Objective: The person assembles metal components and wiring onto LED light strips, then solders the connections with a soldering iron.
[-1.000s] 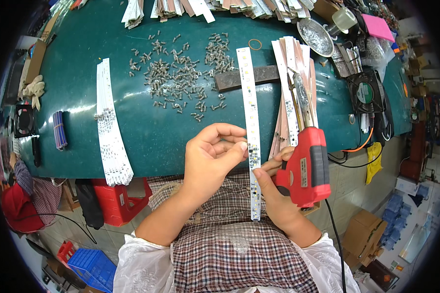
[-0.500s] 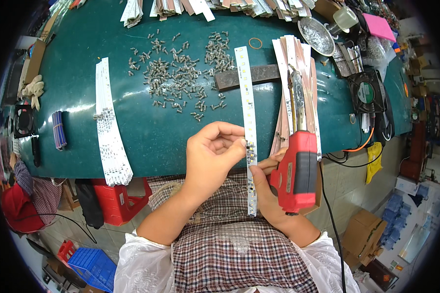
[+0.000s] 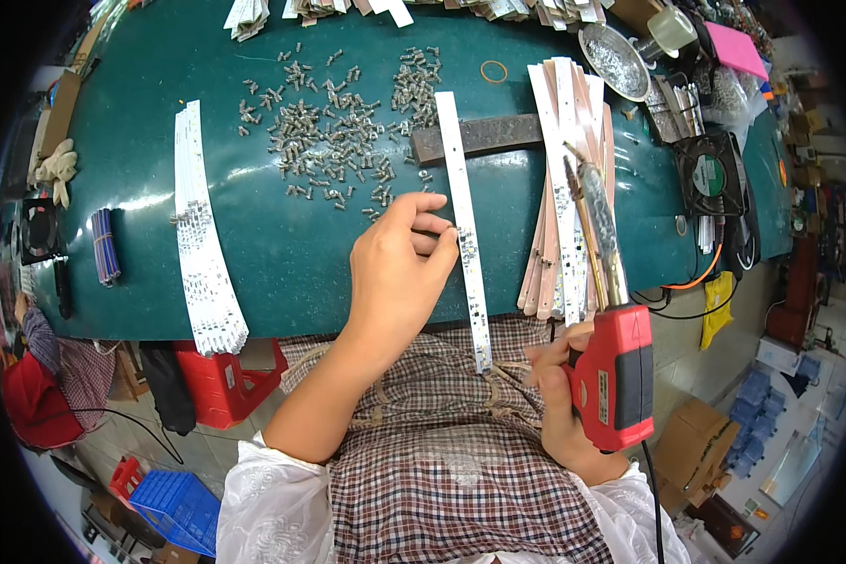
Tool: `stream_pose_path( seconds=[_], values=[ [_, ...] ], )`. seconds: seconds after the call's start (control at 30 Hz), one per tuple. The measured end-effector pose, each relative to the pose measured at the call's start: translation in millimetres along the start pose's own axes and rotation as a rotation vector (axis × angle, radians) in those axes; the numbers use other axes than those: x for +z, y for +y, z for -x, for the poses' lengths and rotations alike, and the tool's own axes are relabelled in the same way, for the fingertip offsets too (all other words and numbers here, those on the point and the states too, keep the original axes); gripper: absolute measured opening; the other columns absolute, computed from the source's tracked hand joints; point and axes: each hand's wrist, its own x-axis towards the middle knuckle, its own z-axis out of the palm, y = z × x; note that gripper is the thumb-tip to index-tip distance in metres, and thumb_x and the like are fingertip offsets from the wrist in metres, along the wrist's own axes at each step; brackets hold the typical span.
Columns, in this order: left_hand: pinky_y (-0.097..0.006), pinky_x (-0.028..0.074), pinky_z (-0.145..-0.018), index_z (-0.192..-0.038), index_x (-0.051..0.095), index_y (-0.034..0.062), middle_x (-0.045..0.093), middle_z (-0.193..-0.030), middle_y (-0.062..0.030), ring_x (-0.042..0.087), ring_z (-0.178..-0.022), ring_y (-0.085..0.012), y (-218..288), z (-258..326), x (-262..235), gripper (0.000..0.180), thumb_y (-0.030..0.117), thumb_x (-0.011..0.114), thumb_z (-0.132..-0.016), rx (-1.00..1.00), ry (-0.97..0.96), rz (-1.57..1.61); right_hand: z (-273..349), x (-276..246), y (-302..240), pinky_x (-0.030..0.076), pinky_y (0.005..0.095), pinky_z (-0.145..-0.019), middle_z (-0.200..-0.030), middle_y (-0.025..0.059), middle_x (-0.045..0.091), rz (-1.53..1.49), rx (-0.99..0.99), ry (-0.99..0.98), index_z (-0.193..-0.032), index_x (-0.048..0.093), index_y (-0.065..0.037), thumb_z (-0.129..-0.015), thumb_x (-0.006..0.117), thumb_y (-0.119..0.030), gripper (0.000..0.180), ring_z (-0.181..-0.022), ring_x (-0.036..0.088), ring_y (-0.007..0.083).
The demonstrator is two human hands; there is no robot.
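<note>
My left hand (image 3: 395,268) is closed, thumb and fingertips pinching the left edge of a narrow white LED strip board (image 3: 455,164). The board's far part crosses a dark metal bar (image 3: 498,134), and its near end reaches past the table edge above my checked apron. In my right hand (image 3: 566,399) is a red and black soldering gun (image 3: 620,376), its metal tip pointing away from me. The right fingers are apart from the board. Beyond the gun's tip lies a fanned pile of strip boards (image 3: 545,235), some showing white faces, others pinkish-brown.
Many small metal connectors (image 3: 324,141) lie scattered beyond my left hand. A stack of white strips (image 3: 197,235) and a bundle of blue wires (image 3: 105,246) are at left. At right stand a metal bowl (image 3: 615,61) and a black fan (image 3: 708,177). The gun's cord (image 3: 656,498) hangs down.
My right hand has come off the board's near part and moved right with the soldering gun. My left hand and the pinched board have shifted slightly left and away from me.
</note>
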Motion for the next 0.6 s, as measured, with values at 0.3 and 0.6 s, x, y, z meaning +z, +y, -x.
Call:
stream_pose_path(
  seconds=[0.3,0.6],
  values=[
    [-0.024,0.048,-0.058,-0.105,0.066,0.0054,0.067,-0.094,-0.0063,0.06,-0.062,-0.0094,1.6,-3.2,-6.0,0.028,-0.001,0.067,-0.078,0.243,-0.002,-0.22,34.7,-1.3,35.4,0.05,0.0375,-0.07,-0.096,0.0182,0.064,-0.003,0.279,0.064,-0.107,0.062,0.005,-0.082,0.067,-0.006,0.028,-0.081,0.064,0.0304],
    [-0.024,0.047,-0.057,-0.101,0.069,0.0056,0.066,-0.089,-0.0054,0.058,-0.059,-0.0098,-2.9,-4.3,-5.1,0.024,-0.002,0.065,-0.078,0.292,-0.018,-0.277,26.4,5.8,42.3,0.041,0.0249,-0.047,-0.07,0.0051,0.049,-0.036,0.138,-0.033,-0.098,0.048,0.0,-0.094,0.052,-0.002,0.006,-0.049,0.046,0.009]
  ],
)
